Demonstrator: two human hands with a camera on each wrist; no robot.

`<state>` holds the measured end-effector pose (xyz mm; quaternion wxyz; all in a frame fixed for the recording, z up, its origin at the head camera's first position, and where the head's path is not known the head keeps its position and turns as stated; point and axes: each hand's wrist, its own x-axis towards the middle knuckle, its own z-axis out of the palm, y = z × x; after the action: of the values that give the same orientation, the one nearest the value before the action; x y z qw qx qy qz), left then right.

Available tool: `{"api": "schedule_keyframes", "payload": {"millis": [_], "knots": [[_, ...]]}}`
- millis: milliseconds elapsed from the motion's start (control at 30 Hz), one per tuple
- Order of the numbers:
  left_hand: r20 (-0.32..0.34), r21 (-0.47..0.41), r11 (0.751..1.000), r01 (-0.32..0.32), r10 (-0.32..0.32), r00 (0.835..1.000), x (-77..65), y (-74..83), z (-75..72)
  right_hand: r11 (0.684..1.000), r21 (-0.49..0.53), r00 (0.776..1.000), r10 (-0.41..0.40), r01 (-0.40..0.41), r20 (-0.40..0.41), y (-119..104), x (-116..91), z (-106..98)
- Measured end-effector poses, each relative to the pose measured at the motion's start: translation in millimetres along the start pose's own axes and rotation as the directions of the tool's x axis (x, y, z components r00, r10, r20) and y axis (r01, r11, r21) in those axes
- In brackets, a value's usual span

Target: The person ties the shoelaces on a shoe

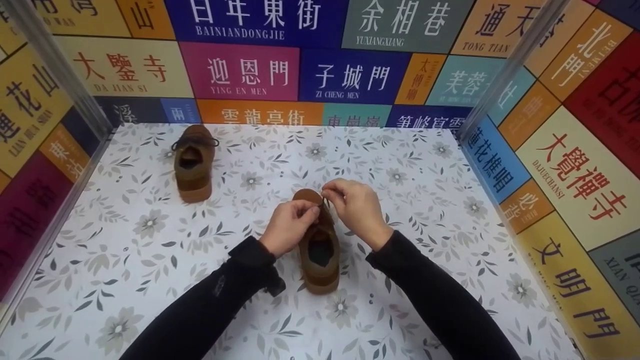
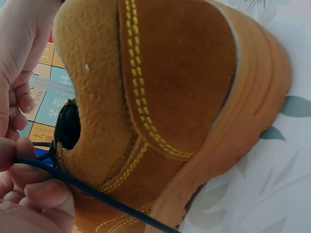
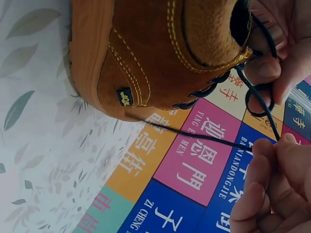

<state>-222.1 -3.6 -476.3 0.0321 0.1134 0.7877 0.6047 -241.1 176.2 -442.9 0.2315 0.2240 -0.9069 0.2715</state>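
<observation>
A brown suede shoe (image 1: 321, 284) with yellow stitching and a tan sole stands on the floral surface, its toe pointing away from me. Over its front, my left hand (image 1: 287, 227) pinches a dark shoelace (image 2: 112, 201), whose end trails down past the shoe's side. My right hand (image 1: 362, 207), at the shoe's right, grips the lace (image 3: 209, 140) between thumb and fingertips, with a length hanging below. In the right wrist view a small loop of lace (image 3: 249, 104) hangs by the left fingers, and more lace crosses the eyelets.
A matching brown shoe (image 1: 195, 187) with its lace tied in a bow stands at the back left. Colourful panels with printed characters (image 1: 240, 72) wall in the back and both sides, with clear strips (image 1: 510, 70) at the corners.
</observation>
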Motion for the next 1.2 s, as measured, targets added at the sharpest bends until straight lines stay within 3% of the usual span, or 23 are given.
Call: {"api": "schedule_keyframes", "payload": {"millis": [167,233,300,367,433,467,600,733,800,867,933,967,1000,1067,1133,1200], "knots": [[-0.004,-0.019,0.999,-0.04,0.04,0.999,-1.4,-1.5,-0.6,0.999,-0.017,0.999,0.034,-0.034,0.01,-1,5,0],[0.019,-0.054,0.998,-0.038,0.039,0.999,-1.3,-2.0,-1.0,0.998,0.067,0.996,0.007,-0.013,0.084,-2,9,0],[0.042,-0.09,0.996,-0.031,0.035,0.998,-0.9,-2.6,-1.3,0.974,0.227,0.976,-0.042,-0.008,0.214,-3,13,1],[0.058,-0.113,0.993,-0.017,0.023,0.998,-1.0,-2.8,-1.5,0.935,0.351,0.94,-0.072,-0.053,0.333,-2,15,1],[0.064,-0.139,0.99,0.0,0.009,0.998,-1.0,-3.5,-1.1,0.897,0.422,0.906,-0.062,-0.134,0.419,2,15,1],[0.064,-0.156,0.988,0.01,0.0,0.998,-1.4,-3.3,-1.0,0.896,0.415,0.899,-0.046,-0.156,0.436,5,14,1],[0.07,-0.217,0.975,0.042,-0.027,0.997,-1.6,-3.6,-0.9,0.903,0.367,0.903,0.052,-0.225,0.426,13,7,2],[0.06,-0.195,0.98,0.033,-0.022,0.998,-1.3,-4.2,-4.7,0.893,0.367,0.922,0.116,-0.26,0.369,16,4,3],[0.012,-0.087,0.996,-0.016,0.018,1.0,0.0,-6.2,-8.8,0.888,0.372,0.932,0.142,-0.269,0.334,15,4,2],[-0.031,0.097,0.992,-0.085,0.088,0.996,3.4,-10.6,-14.0,0.888,0.364,0.937,0.17,-0.28,0.306,16,6,1],[-0.055,0.334,0.935,-0.122,0.148,0.987,8.0,-17.3,-19.0,0.881,0.362,0.932,0.197,-0.304,0.304,17,7,0],[-0.057,0.45,0.882,-0.137,0.182,0.982,10.5,-21.3,-20.8,0.877,0.358,0.926,0.211,-0.32,0.312,18,8,0],[-0.045,0.535,0.832,-0.149,0.204,0.978,12.9,-25.0,-22.3,0.873,0.351,0.919,0.229,-0.34,0.322,19,8,0],[-0.004,0.618,0.767,-0.172,0.221,0.975,15.1,-31.3,-25.3,0.856,0.348,0.9,0.261,-0.383,0.348,21,8,1],[0.008,0.652,0.735,-0.188,0.241,0.97,15.6,-34.4,-28.1,0.826,0.366,0.88,0.291,-0.428,0.375,24,9,4],[-0.002,0.664,0.722,-0.192,0.259,0.966,13.6,-32.0,-30.3,0.787,0.392,0.859,0.323,-0.477,0.397,28,9,6]]}}
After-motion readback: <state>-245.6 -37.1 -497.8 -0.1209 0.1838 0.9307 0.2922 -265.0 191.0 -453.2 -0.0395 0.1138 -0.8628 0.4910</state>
